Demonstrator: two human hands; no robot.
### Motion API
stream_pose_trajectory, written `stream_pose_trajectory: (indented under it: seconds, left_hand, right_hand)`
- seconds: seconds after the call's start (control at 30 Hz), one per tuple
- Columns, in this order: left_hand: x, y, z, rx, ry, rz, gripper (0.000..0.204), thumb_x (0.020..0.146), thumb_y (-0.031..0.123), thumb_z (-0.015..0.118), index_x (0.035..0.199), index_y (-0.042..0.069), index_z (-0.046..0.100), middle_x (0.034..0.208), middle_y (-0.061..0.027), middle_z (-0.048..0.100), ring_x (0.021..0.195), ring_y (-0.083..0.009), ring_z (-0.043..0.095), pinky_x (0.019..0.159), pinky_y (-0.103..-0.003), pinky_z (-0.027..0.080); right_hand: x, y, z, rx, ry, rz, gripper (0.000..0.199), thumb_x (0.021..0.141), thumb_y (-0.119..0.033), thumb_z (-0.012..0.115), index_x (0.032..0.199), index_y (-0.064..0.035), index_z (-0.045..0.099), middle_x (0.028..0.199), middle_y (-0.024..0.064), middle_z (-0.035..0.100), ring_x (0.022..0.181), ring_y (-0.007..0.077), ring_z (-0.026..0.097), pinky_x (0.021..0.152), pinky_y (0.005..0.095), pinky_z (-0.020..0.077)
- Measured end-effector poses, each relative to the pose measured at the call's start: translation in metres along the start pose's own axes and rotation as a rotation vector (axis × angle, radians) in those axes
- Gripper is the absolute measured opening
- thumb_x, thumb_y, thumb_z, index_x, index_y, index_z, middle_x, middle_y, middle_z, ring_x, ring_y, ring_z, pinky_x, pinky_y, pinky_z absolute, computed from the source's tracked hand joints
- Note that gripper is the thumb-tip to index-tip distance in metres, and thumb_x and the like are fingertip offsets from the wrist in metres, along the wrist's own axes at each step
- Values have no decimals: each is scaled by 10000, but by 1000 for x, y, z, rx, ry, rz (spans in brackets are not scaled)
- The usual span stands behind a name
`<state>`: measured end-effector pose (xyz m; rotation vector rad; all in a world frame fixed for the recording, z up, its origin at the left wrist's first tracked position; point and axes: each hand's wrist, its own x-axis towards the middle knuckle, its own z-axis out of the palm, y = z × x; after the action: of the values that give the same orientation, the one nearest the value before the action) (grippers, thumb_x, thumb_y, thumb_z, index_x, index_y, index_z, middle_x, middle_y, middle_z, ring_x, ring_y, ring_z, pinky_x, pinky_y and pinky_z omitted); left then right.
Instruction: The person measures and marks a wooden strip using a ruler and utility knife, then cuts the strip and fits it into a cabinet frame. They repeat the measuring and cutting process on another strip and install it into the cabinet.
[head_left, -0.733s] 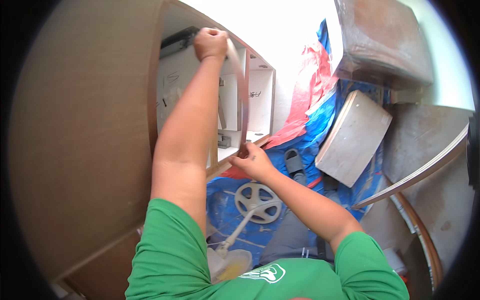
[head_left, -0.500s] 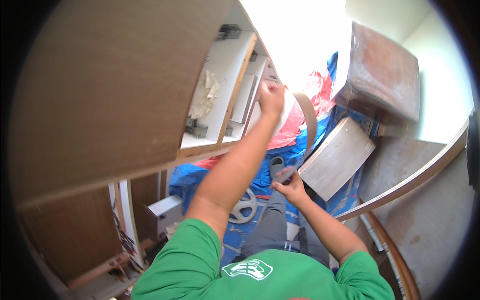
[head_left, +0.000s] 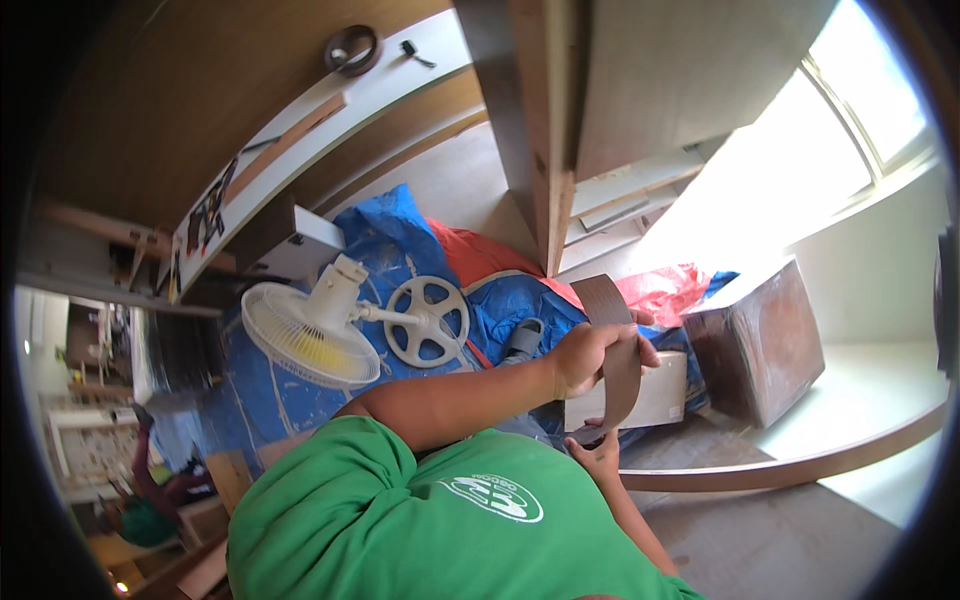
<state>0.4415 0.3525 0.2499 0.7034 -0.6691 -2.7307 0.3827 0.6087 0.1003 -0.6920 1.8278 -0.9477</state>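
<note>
The brown strip (head_left: 625, 385) is now in close in front of the person, bowed in a short curve between the two hands, with the left hand (head_left: 585, 360) above and the right hand (head_left: 598, 458) below. Half a second ago the left arm was stretched out toward the open cabinet (head_left: 590, 258); since then that hand has come in nearer the chest, and the view has swung left, bringing the white fan (head_left: 310, 335) and the desk (head_left: 385, 80) fully into sight. What this means, as far as I can judge, is that the strip is clear of the cabinet and steadied at two places — less able to whip about than when it was drawn out long. The left fingers are clamped across the strip's broad face, their tips showing past its far edge; the right fingers appear closed on its lower end, though their exact pinch is partly hidden. Beyond the hands lie a pale box (head_left: 655, 395) and a brown wrapped box (head_left: 768, 350), with a dark sandal (head_left: 524, 336) near the blue sheet (head_left: 385, 230). On the desk sit a brown roll (head_left: 352, 50) and some hand tools (head_left: 208, 215).
</note>
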Motion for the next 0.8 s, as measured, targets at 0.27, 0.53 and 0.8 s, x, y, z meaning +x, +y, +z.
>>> stream_pose_trajectory:
  seconds: [0.27, 0.53, 0.8]
  left_hand:
    - [-84, 38, 1, -115, 27, 269, 561, 1105, 421, 450, 1519, 45, 401, 821, -157, 655, 741, -317, 710, 720, -449, 582]
    - [-140, 71, -28, 0, -126, 504, 448, 1096, 328, 514, 1423, 21, 523, 894, -95, 639, 779, -213, 672, 767, -396, 585]
    - [-224, 98, -58, 560, -38, 512, 557, 1085, 533, 454, 1295, 41, 608, 881, -59, 610, 807, -162, 617, 797, -350, 506]
  right_hand:
    - [30, -46, -7, -127, -358, -117, 155, 844, -129, 812, 975, -52, 781, 933, 130, 776, 878, 187, 744, 818, 363, 570]
    - [104, -60, 2, -986, -565, -303, 327, 964, -308, 693, 904, 7, 759, 824, 198, 768, 755, 250, 759, 719, 409, 578]
    - [134, -178, 18, -574, -238, -258, 336, 1015, -270, 654, 832, 11, 634, 686, 64, 600, 533, 159, 603, 439, 321, 509]
